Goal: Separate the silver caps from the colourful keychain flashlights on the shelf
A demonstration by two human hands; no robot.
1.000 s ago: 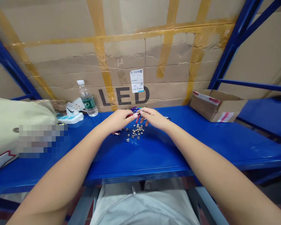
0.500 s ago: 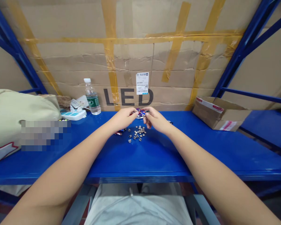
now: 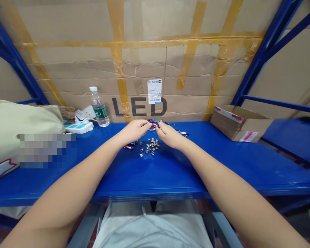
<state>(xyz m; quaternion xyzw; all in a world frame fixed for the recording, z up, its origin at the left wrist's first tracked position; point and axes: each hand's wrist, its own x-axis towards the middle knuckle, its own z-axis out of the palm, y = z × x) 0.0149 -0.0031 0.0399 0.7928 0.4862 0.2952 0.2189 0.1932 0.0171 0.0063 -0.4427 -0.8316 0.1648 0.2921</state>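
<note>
Both my hands reach to the back middle of the blue table, fingertips almost meeting. My left hand [image 3: 138, 130] is closed in a pinch on a small red metal tube [image 3: 152, 125]. My right hand [image 3: 167, 133] pinches at the other end of the same piece; its fingers partly hide the grip. Just behind the fingers lies a pile of shiny coloured metal tubes [image 3: 160, 121], partly covered by the hands. In front of them are several small silver metal caps [image 3: 150, 146], scattered loose. A few red and blue tubes [image 3: 128, 147] lie beside my left wrist.
A water bottle [image 3: 100, 109] and a white power strip [image 3: 79, 127] stand at the back left, beside a pale green bag [image 3: 23, 120]. An open cardboard box [image 3: 236, 124] sits at the right. A taped cardboard wall [image 3: 93, 69] closes off the back.
My right hand's fingers have curled in and drawn closer to my left fingertips, around the red tube. More of the pile now shows behind and right of the hands. The view has shifted slightly.
</note>
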